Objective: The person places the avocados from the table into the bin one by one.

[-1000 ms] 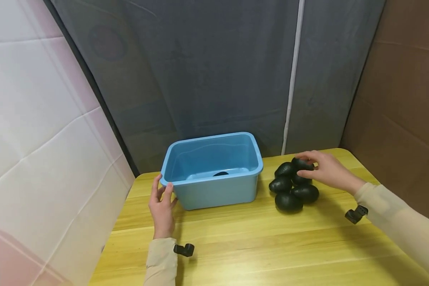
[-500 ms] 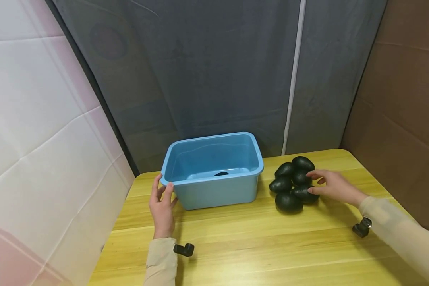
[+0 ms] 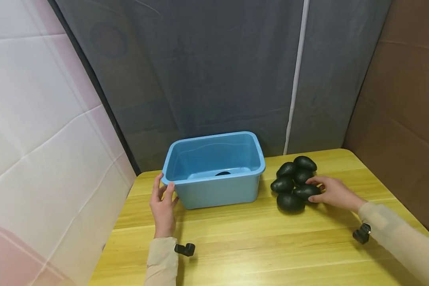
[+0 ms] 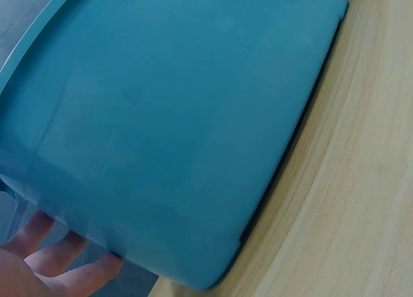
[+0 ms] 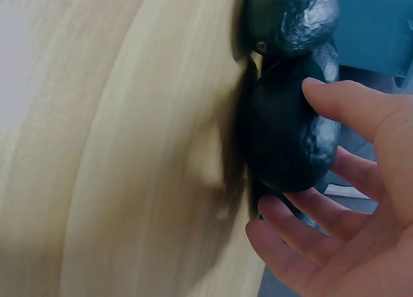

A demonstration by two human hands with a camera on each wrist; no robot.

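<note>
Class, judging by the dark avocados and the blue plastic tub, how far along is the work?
Done: one dark item lies in the blue plastic tub.
In hand: the right hand wraps a dark avocado; the left hand touches the tub's corner.
Left: five avocados on the yellow wooden table.

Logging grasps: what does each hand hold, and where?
Right hand: fingers around an avocado's near side. Left hand: fingers at the blue tub's corner.
</note>
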